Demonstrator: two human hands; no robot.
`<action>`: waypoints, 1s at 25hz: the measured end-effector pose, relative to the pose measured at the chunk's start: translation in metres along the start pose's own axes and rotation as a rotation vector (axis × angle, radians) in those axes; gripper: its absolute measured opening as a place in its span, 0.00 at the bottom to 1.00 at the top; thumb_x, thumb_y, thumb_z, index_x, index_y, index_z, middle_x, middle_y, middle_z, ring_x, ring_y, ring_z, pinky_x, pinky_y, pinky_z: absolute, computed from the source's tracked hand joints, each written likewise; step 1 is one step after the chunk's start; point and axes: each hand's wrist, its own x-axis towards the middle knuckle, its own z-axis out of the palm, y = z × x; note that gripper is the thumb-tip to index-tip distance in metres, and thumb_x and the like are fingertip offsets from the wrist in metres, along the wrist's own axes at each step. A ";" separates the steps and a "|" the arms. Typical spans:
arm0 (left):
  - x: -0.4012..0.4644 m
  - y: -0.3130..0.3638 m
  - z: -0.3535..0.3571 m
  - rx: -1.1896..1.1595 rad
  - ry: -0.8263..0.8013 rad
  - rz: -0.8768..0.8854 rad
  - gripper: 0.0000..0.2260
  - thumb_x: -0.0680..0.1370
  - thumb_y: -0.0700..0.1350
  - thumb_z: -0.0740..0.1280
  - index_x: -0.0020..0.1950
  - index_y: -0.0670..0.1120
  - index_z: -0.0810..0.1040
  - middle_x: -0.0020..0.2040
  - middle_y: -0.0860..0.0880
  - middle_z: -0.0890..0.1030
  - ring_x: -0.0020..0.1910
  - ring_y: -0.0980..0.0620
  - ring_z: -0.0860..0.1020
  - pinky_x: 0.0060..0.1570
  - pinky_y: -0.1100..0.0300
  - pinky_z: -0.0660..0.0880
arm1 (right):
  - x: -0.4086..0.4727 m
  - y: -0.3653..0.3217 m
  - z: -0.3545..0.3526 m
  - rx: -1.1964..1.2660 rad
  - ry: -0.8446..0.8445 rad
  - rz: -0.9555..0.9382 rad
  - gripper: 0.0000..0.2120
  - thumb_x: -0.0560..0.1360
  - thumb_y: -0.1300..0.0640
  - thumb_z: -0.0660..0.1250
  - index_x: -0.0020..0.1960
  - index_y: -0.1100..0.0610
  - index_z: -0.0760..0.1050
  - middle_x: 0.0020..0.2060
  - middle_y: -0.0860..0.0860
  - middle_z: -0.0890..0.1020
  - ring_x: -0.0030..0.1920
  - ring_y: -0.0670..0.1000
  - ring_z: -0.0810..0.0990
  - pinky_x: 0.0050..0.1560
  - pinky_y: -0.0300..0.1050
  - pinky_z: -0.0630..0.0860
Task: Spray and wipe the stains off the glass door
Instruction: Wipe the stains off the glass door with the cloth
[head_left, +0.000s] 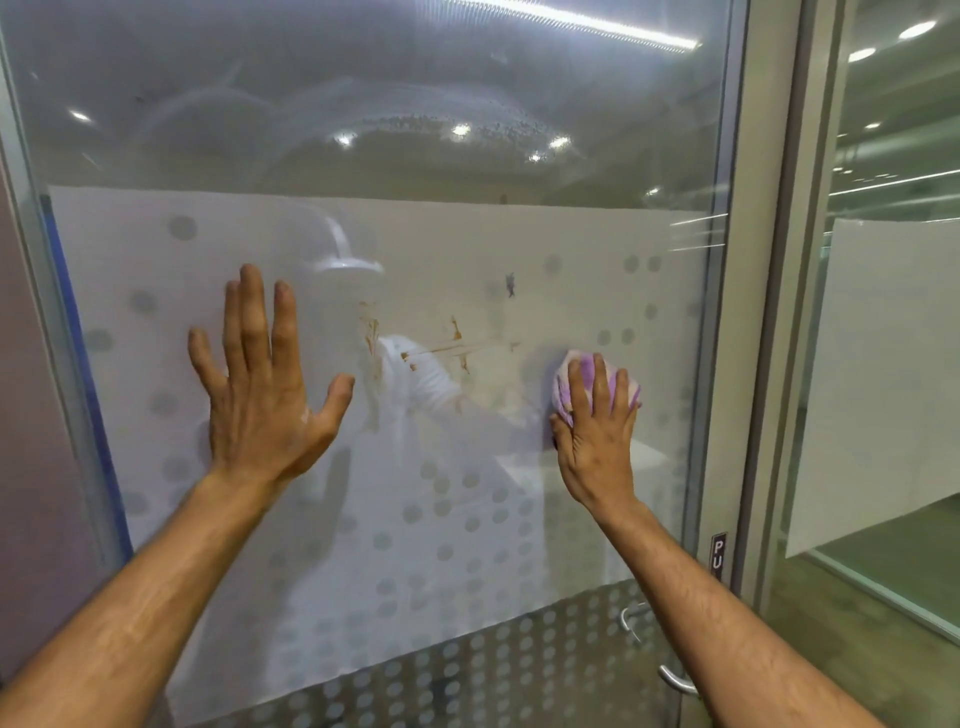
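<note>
The glass door (467, 234) fills the view, with a frosted dotted band across its middle. Brown smeared stains (447, 348) streak the centre of the band, and a small dark mark (510, 285) sits above them to the right. My left hand (260, 384) lies flat on the glass left of the stains, fingers spread and straight. My right hand (595, 431) presses a bunched purple and white cloth (582, 382) against the glass, right of the stains. Spray droplets (415, 124) and wipe arcs show on the clear upper glass.
A metal door handle (670, 670) sits at the lower right, under a small push label (718, 556). The grey door frame (763, 312) runs down the right side, with another glass panel (893, 364) beyond it. A blue strip (78, 338) edges the door's left side.
</note>
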 end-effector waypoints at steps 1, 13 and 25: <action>-0.002 -0.001 0.004 0.030 -0.029 0.007 0.45 0.77 0.63 0.59 0.87 0.45 0.44 0.87 0.40 0.44 0.86 0.46 0.40 0.80 0.41 0.34 | -0.005 0.001 0.003 -0.004 0.005 0.023 0.32 0.83 0.42 0.46 0.83 0.52 0.41 0.83 0.56 0.45 0.81 0.63 0.39 0.78 0.70 0.41; -0.017 -0.012 0.023 0.231 -0.027 0.104 0.44 0.78 0.67 0.53 0.87 0.46 0.46 0.88 0.43 0.43 0.86 0.44 0.39 0.80 0.42 0.32 | 0.009 0.016 -0.006 0.336 0.139 0.427 0.28 0.86 0.53 0.52 0.83 0.50 0.45 0.83 0.51 0.48 0.82 0.58 0.43 0.80 0.58 0.39; -0.019 -0.012 0.025 0.196 -0.014 0.103 0.44 0.78 0.67 0.55 0.88 0.47 0.45 0.88 0.43 0.43 0.87 0.42 0.43 0.81 0.37 0.39 | 0.117 -0.099 -0.043 0.507 0.334 0.063 0.22 0.83 0.59 0.58 0.77 0.51 0.67 0.78 0.50 0.67 0.81 0.58 0.55 0.79 0.65 0.50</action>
